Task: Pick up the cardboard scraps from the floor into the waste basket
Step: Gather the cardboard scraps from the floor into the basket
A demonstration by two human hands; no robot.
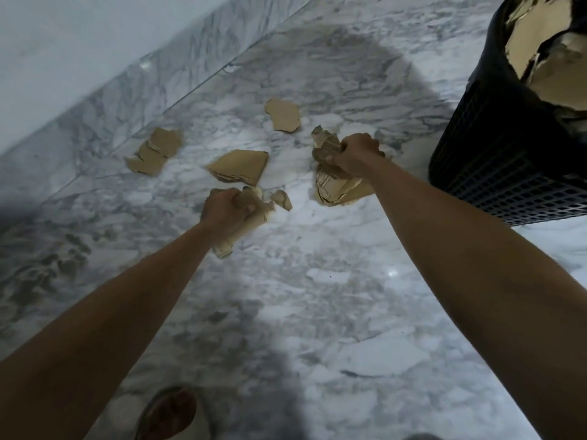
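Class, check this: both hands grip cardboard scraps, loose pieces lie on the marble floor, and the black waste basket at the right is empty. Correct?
Not quite. The head view shows the waste basket already holds cardboard. The rest stands: left hand and right hand grip scraps, pieces lie on the floor.

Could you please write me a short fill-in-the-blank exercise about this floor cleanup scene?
1. Both the left hand and the right hand are closed on ____ scraps.
2. The waste basket stands on the person's ____ side.
3. The floor looks like ____.

Missing words: cardboard; right; marble
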